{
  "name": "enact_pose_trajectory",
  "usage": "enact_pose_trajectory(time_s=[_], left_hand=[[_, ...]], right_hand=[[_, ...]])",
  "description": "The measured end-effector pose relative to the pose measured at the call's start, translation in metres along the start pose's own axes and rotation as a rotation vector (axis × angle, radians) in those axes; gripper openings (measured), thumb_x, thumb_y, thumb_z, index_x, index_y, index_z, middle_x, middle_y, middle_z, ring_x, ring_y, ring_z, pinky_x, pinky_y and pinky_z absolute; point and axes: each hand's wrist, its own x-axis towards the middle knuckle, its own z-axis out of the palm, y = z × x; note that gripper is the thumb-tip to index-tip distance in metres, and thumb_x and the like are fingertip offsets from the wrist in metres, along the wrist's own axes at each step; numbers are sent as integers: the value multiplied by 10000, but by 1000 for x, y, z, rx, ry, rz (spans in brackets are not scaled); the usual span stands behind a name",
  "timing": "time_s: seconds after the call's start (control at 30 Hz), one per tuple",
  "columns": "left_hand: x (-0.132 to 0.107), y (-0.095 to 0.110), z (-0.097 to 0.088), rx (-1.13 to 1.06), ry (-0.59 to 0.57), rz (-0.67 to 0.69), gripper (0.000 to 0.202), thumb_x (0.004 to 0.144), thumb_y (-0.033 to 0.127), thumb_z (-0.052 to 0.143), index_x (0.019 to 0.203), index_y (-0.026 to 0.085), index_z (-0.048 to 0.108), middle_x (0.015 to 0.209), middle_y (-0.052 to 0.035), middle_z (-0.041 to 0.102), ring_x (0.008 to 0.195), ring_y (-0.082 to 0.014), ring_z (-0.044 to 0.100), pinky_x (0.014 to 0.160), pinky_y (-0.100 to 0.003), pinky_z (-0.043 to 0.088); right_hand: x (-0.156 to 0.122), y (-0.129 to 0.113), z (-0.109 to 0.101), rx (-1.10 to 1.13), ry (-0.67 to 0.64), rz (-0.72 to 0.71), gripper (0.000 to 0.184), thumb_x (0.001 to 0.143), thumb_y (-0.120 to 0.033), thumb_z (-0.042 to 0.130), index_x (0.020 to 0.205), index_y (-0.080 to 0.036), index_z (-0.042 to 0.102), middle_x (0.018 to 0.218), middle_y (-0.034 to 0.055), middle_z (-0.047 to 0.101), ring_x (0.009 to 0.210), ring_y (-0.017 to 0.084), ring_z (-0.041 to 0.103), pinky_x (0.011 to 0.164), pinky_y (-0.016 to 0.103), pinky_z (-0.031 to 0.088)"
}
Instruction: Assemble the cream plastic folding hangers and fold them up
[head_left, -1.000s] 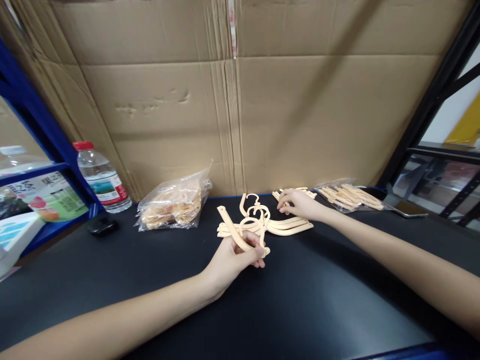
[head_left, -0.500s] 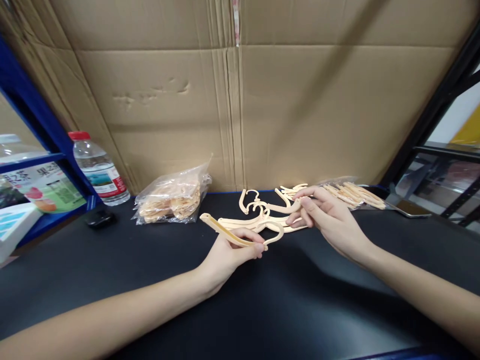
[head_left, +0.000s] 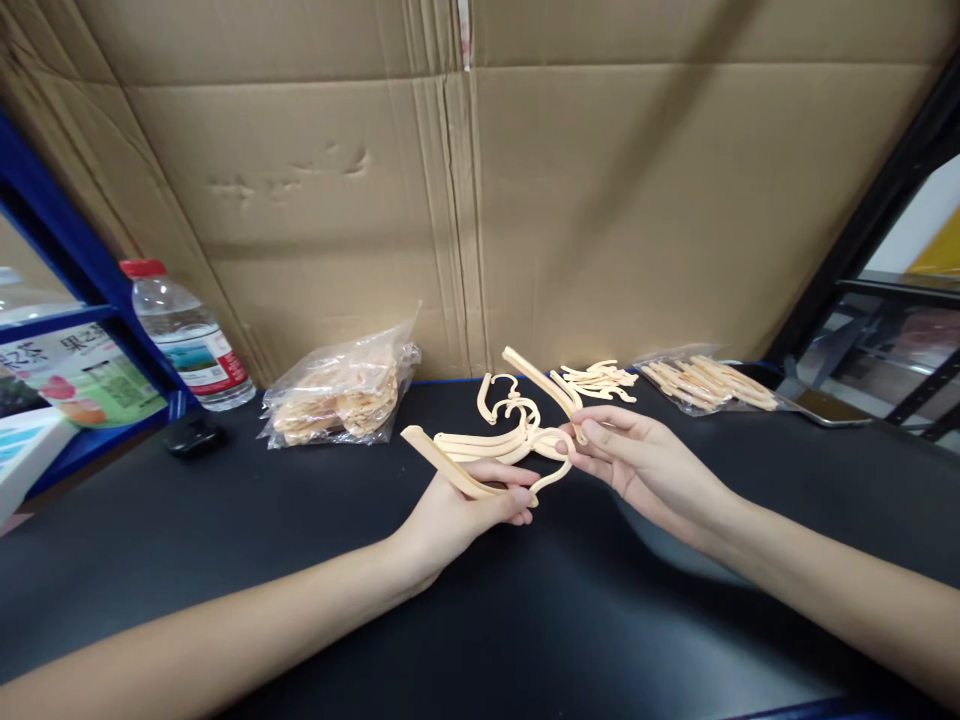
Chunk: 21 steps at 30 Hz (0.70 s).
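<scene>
My left hand [head_left: 480, 500] is closed on a cream plastic hanger piece [head_left: 442, 465], a curved arm pointing up and left with a hook [head_left: 555, 480] at its right end. In the fingers of my right hand [head_left: 637, 450] is a separate hanger arm [head_left: 541, 378], slanting up to the left. The two held pieces are close together, and whether they touch I cannot tell. Just behind my left hand lie several cream hangers [head_left: 480, 442] in a stack. Further back are loose hooks and arms [head_left: 499, 398]. Fingers hide the gripped ends of both pieces.
A clear bag of cream pieces [head_left: 337, 395] stands back left, and another bag of long pieces [head_left: 709, 385] lies back right beside a phone [head_left: 832, 408]. Small cream pieces [head_left: 600, 380] lie in a pile. A water bottle [head_left: 191, 340] and black mouse [head_left: 193, 435] are at left. Cardboard [head_left: 300, 200] walls the back.
My right hand has lifted a hanger arm from the back of the table and brought it nearer the left-hand piece, turning it to slant up left. My left hand stays almost still.
</scene>
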Motion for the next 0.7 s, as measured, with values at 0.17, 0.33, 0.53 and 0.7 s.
enact_pose_trajectory(time_s=[0.17,0.33,0.53,0.7], left_hand=[[0,1,0,51,-54,3,179,685,242,794,779,106,725,698,-34,679,611,-110,629,623,-210,525],[2,-4,-3,-48,-65,33,192,687,243,799,772,121,677,785,-24,679,671,-115,657,650,-201,534],[2,-5,-3,-116,-41,60,209,683,246,806,773,129,658,802,-16,667,689,-121,671,661,-207,551],[-1,-1,-1,-63,-33,43,210,678,261,803,784,138,669,781,-27,670,750,-155,667,620,-206,550]], right_hand=[[-2,-3,2,14,38,-46,142,784,-298,719,856,-202,641,958,46,668,962,185,612,811,307,497],[3,7,-2,17,100,-61,237,732,-258,756,909,-232,601,861,18,657,793,146,556,584,232,380],[0,20,6,-64,-75,38,214,719,-268,759,897,-175,686,866,45,660,782,138,543,698,264,411],[-4,19,10,-155,-90,18,208,695,-288,779,854,-179,702,856,37,671,780,153,586,772,305,461]])
